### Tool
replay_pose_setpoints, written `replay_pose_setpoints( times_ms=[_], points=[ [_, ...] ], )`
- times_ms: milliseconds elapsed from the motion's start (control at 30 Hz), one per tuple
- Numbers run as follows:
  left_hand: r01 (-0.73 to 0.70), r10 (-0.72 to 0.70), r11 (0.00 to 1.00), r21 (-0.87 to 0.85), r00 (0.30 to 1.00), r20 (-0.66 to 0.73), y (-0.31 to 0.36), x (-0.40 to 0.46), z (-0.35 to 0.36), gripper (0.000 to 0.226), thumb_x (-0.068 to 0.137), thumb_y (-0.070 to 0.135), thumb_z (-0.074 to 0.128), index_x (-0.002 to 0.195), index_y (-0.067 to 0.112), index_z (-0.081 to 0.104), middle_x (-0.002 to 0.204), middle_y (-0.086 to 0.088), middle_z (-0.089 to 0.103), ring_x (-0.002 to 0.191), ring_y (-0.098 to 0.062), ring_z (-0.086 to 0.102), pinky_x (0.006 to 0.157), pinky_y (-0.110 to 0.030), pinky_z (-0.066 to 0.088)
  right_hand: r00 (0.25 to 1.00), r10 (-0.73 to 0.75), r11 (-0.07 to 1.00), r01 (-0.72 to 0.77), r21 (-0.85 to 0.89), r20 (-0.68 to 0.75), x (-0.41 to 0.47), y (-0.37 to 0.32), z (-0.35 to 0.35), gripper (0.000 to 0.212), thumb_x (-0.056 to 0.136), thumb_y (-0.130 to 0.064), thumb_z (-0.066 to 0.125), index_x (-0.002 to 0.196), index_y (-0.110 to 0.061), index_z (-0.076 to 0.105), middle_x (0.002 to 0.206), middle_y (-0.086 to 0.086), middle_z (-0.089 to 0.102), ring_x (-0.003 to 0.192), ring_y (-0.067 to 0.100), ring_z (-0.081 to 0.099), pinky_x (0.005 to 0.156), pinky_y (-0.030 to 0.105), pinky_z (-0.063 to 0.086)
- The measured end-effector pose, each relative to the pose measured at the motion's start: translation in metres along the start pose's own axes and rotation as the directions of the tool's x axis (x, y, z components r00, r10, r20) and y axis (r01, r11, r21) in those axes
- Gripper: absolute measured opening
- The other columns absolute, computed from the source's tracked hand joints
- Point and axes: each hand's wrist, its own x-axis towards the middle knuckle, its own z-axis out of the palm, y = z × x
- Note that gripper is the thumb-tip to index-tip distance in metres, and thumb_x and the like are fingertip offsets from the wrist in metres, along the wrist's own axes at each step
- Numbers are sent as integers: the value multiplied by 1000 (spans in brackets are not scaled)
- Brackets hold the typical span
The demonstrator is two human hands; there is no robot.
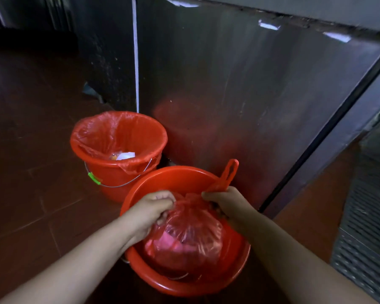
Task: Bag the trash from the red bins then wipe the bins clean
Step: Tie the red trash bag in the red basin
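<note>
Now both hands, left point(153, 208) & right point(225, 201), grip red bag point(185, 240) in bin point(176, 178)

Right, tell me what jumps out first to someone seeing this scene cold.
Front and centre, the left hand and right hand grip the gathered neck of a red trash bag sitting in the near red bin. Behind it to the left stands a second red bin, still lined, with scraps at the bottom. Both sit on the dark floor against a steel cabinet.

No readable text, label or number on any visible surface.
</note>
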Motion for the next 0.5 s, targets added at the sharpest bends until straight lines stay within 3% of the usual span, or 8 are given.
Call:
replay_pose_setpoints(
  times_ms=[67, 133, 267, 367, 500],
  points=[
    [8, -7, 998, -54, 1000, 11, 8, -2, 2, 32, 79, -12, 43, 59, 11, 53, 48, 0, 37, 36, -6, 28, 32, -13, 19, 999, 37, 998, -37, 52, -3, -2, -6, -1, 24, 79, -3, 69, 59, -9, 57, 39, 0, 47, 29, 8, 35, 32, 15, 25],
    [75, -74, 997, -4, 996, 46, 7, -7, -1, 31, 79, -11, 44, 60, 11, 52, 48, 1, 36, 37, -5, 27, 32, -12, 16, 998, 66, 998, -66, 4, -8, -6, -3, 3, 25, 78, 2, 68, 58, -8, 56, 38, -1, 48, 29, 7, 37, 32, 15, 26],
    [142, -143, 990, 18, 988, 62, 11, -21, -17, 11, 78, -5, 51, 76, 6, 54, 53, -1, 35, 36, -3, 28, 31, -12, 15, 999, 54, 997, -54, -55, 7, -11, -3, 18, 24, 78, 1, 69, 60, -9, 56, 42, 0, 48, 31, 7, 38, 33, 17, 28],
    [67, -66, 993, -101, 998, 14, 35, -31, -36, 20, 80, -7, 46, 67, 6, 53, 51, -3, 35, 35, -5, 29, 32, -11, 17, 998, -57, 996, 59, -70, 34, -12, -35, 33, 28, 80, -6, 70, 58, -11, 54, 38, -2, 45, 28, 5, 34, 31, 14, 24],
    [-129, 117, 967, -220, 991, -69, 79, -58, -68, 34, 81, -7, 37, 54, 9, 50, 46, -4, 35, 34, -6, 28, 32, -13, 20, 944, -244, 969, 245, 24, 222, -21, -102, 65, 25, 81, -10, 68, 61, -8, 54, 41, 1, 40, 31, 7, 29, 31, 15, 20]
  ],
)
